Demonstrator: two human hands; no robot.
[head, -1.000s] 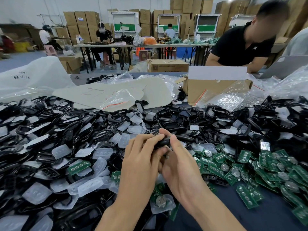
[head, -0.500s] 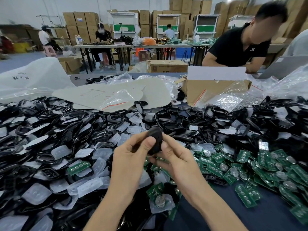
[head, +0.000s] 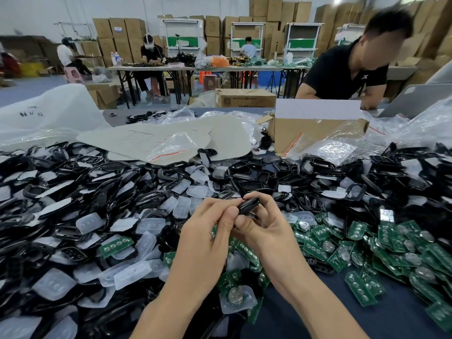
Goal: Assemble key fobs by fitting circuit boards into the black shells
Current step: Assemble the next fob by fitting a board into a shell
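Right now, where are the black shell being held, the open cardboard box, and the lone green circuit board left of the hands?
black shell [head: 249,205], head view: its dark upper face.
cardboard box [head: 298,133], head view: bare brown front wall.
circuit board [head: 117,246], head view: middle of its green face.

We count one open cardboard box at 1 o'clock, four other workers from 11 to 2. Beyond counting: black shells at 9, green circuit boards at 3, translucent button pads at 8.
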